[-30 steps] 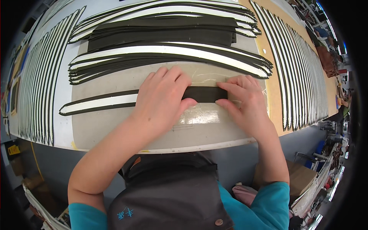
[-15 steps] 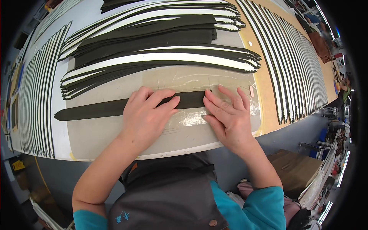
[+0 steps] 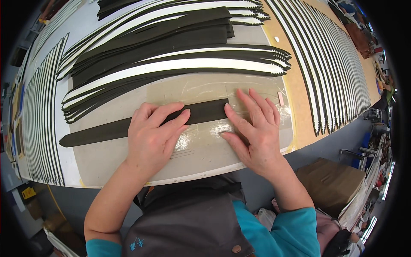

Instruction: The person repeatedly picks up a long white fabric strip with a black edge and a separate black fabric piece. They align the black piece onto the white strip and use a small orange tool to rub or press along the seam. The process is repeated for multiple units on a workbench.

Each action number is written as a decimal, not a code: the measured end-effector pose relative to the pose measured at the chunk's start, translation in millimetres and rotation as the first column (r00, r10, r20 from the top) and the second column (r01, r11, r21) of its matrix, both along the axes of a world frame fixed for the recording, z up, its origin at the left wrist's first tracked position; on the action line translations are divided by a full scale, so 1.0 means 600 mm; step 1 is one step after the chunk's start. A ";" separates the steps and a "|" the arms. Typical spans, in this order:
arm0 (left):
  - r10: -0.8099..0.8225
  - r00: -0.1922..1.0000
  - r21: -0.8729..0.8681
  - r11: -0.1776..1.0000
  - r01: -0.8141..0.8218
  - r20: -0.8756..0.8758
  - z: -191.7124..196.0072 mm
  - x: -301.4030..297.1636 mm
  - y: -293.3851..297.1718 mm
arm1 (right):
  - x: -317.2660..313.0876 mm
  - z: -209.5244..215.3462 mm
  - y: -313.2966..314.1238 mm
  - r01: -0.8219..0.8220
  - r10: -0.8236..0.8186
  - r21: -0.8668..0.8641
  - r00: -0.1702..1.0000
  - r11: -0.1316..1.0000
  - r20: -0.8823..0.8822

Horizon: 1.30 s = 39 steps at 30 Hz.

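Observation:
A long dark strip, pointed at its left end and cut square at its right, lies flat across the work mat. My left hand rests over its middle. The index finger and thumb are bent close together on the strip, gripping or pressing it; the other fingers curl at its far edge. At the square end is my right hand, fingers spread. Its index fingertip touches the strip's end, and the thumb rests on the clear sheet just below.
Behind the strip lie stacked black-and-white strips and plain dark strips. Rows of striped strips stand at the right, with more strips at the left. A small pink piece lies near my right hand. A brown box is below the table.
My left hand has shifted slightly left along the strip. My right hand's fingers have spread and straightened at the square end. The whole view has tilted a little.

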<state>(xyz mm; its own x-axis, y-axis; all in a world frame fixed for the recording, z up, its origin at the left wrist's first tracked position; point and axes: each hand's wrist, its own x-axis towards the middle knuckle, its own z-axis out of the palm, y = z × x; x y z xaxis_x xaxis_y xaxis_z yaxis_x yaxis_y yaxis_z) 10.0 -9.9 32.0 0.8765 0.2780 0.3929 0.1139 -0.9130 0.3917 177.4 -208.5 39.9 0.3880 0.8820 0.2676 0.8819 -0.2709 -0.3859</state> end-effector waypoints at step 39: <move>-0.016 1.000 -0.104 0.994 0.013 -0.021 -0.007 -0.059 0.004 | 0.002 -0.006 0.006 0.035 -0.035 0.008 0.999 0.999 0.008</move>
